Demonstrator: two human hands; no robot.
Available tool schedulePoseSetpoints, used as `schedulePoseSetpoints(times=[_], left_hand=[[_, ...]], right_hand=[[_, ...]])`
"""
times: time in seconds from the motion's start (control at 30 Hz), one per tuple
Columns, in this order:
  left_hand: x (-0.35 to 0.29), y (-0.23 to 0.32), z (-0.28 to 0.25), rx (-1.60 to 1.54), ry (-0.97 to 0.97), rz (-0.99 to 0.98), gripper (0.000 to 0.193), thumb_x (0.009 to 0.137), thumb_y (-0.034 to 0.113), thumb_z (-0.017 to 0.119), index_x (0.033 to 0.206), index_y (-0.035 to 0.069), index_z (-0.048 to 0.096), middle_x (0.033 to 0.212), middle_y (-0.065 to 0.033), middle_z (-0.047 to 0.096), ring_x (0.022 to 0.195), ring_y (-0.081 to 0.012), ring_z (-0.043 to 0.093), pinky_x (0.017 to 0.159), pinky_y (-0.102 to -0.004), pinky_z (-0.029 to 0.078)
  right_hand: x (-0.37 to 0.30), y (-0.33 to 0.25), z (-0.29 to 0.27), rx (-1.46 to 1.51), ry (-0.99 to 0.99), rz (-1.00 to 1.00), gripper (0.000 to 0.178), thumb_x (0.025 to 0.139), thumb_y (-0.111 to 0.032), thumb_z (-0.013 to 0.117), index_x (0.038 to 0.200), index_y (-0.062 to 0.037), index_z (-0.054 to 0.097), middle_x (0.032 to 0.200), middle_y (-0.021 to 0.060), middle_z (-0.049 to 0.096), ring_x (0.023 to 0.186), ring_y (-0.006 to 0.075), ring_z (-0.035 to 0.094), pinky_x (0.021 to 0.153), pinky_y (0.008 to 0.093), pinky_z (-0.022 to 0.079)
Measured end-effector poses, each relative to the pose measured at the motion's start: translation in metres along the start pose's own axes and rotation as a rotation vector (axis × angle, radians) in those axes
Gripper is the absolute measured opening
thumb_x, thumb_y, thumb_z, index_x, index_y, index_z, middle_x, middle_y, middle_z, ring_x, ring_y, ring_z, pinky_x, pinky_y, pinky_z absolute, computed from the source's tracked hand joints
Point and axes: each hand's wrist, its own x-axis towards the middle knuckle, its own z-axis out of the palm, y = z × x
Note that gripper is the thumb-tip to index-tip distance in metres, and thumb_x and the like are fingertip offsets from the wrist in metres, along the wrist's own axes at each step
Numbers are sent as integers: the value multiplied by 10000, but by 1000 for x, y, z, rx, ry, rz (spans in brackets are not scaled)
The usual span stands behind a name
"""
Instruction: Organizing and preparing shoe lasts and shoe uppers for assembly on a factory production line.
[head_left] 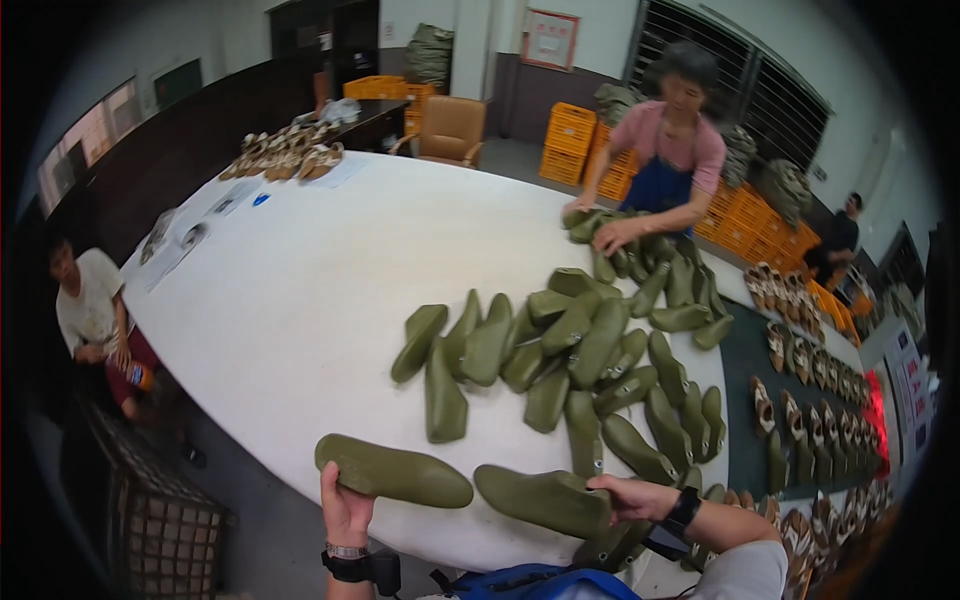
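Note:
In my left hand [346, 512] is an olive-green shoe last [400, 474], its rounded heel end gripped and its toe pointing right. Another green shoe last [540, 500] is gripped by my right hand [636, 498], toe pointing left. Both are held level above the near edge of the white table [300, 290], their toe ends almost meeting. Beyond them, a loose heap of green lasts [597, 345] covers the middle right of the table. Several more lasts [606, 550] lie close below my right hand, partly hidden by my arm.
Across the table a person in a pink top and blue apron [672, 150] handles lasts. Rows of shoes [820, 420] stand on a dark green surface at right. Shoes [285, 155] sit at the far left corner. A person [95, 300] sits at left, near a lattice basket [170, 540].

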Motion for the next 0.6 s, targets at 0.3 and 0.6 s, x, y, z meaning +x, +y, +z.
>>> schedulePoseSetpoints(times=[0.3, 0.6], left_hand=[[82, -264, 205, 80, -178, -732, 548, 780, 351, 656, 1224, 122, 432, 1290, -122, 402, 1215, -325, 363, 1019, -596, 247], [140, -531, 284, 234, -142, -590, 332, 827, 306, 601, 1076, 95, 541, 1088, -59, 574, 1044, -267, 509, 930, -456, 415]], right_hand=[[-139, 62, -104, 619, 167, -757, 507, 879, -281, 531, 1309, -69, 365, 1268, 117, 481, 1125, 263, 511, 937, 463, 436], [-98, -51, -253, 950, 294, -722, 516, 805, -397, 617, 1216, -129, 457, 1193, 115, 491, 1103, 256, 488, 975, 469, 382]])
